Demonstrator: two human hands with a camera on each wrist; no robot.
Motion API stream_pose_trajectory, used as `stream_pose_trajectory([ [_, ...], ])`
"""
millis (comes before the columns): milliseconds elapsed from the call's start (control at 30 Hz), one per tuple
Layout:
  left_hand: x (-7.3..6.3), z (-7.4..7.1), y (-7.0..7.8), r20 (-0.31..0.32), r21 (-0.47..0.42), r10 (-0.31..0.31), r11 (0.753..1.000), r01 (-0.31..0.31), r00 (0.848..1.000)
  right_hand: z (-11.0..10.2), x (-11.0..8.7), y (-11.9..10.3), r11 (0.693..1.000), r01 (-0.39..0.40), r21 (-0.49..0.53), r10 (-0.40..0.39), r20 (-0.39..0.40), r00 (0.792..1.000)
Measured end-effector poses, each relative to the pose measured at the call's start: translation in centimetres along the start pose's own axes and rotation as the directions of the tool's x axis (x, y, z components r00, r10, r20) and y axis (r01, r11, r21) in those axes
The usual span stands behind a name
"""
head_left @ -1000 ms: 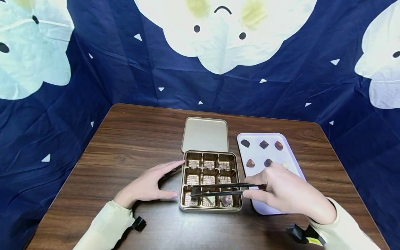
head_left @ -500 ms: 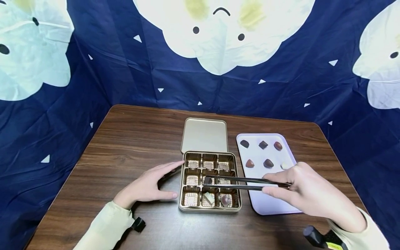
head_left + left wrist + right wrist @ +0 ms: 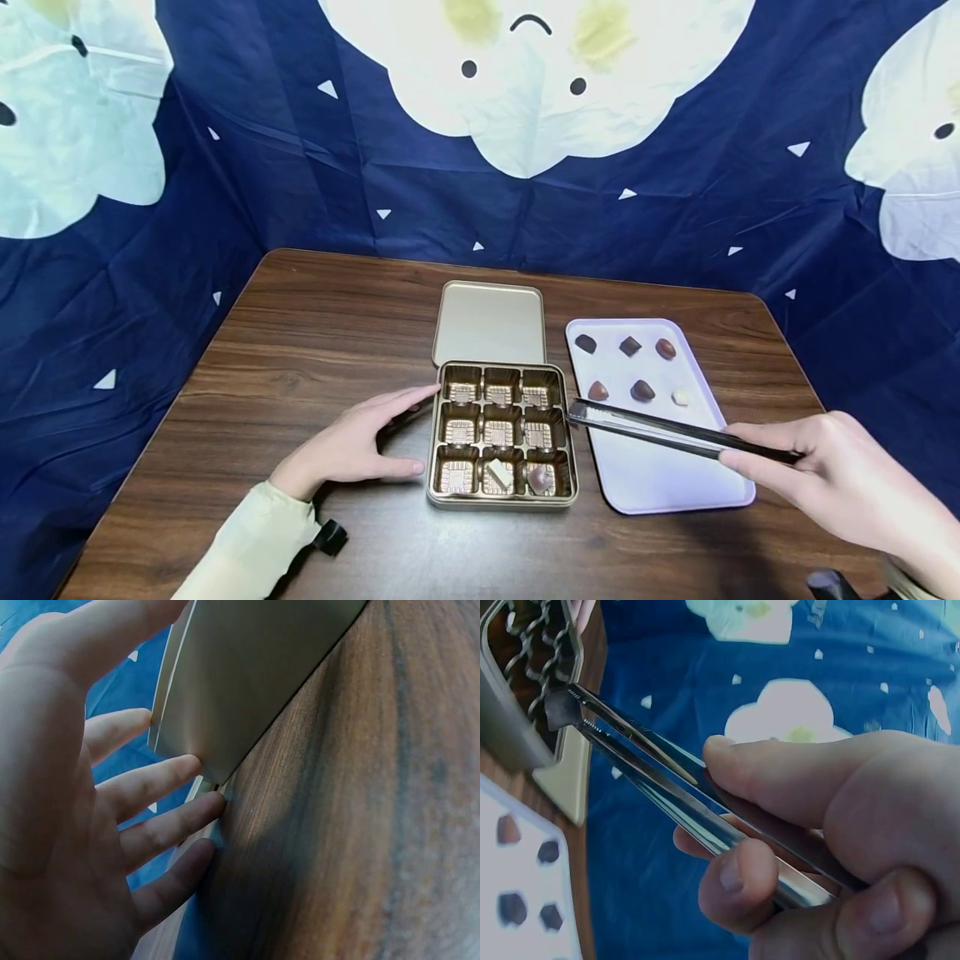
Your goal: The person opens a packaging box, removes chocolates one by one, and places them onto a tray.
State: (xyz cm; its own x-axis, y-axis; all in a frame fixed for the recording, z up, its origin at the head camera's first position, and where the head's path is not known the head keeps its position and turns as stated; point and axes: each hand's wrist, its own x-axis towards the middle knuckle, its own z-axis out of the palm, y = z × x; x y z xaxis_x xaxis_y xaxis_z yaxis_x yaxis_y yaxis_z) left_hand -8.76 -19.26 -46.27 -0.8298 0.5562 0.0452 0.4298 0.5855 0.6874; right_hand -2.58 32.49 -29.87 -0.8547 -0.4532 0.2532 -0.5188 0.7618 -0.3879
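Observation:
My right hand [image 3: 840, 475] grips black tweezers [image 3: 675, 431] that point left. Their tips pinch a dark square chocolate [image 3: 561, 709], seen in the right wrist view near the tin's right edge. The gold tin [image 3: 502, 502] has a divided insert. In its front row lie a white chocolate [image 3: 500, 475] in the middle and a brown chocolate [image 3: 540, 478] at right; the front left compartment is bare. My left hand [image 3: 352, 442] rests beside the tin's left side, fingers extended; in the left wrist view its fingertips [image 3: 191, 765] are right at the wall.
A lilac tray [image 3: 667, 492] stands right of the tin, with several chocolates such as a dark one [image 3: 642, 390] and a white piece [image 3: 680, 396]. Behind the tin lies its flat lid [image 3: 491, 325]. A blue curtain [image 3: 300, 183] hangs beyond the wooden table [image 3: 337, 308].
My right hand has drawn back to the right, carrying the tweezers and dark chocolate from over the front left compartment to the tin's right edge. The left hand has stayed in place.

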Motion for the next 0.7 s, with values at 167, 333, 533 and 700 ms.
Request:
stream_pose_trajectory([
  [167,0.0,0.0,-0.1,-0.002,-0.001,0.007,1.0,-0.007,1.0,0.3,-2.3,2.0,0.996,-0.09,-0.022,0.089,-0.01,0.996],
  [333,0.1,0.0,-0.1,0.002,0.008,0.006,1.0,-0.006,1.0,0.8,-4.3,3.6,0.982,-0.186,-0.019,0.186,-0.007,0.983],
  [533,0.2,0.0,-0.1,0.003,0.011,0.002,1.0,-0.002,1.0,1.5,-5.6,4.5,0.96,-0.281,0.024,0.279,0.056,0.959],
  [700,0.2,0.0,-0.1,0.002,0.009,0.002,1.0,-0.002,1.0,2.0,-5.6,4.9,0.965,-0.262,0.026,0.261,0.058,0.964],
])
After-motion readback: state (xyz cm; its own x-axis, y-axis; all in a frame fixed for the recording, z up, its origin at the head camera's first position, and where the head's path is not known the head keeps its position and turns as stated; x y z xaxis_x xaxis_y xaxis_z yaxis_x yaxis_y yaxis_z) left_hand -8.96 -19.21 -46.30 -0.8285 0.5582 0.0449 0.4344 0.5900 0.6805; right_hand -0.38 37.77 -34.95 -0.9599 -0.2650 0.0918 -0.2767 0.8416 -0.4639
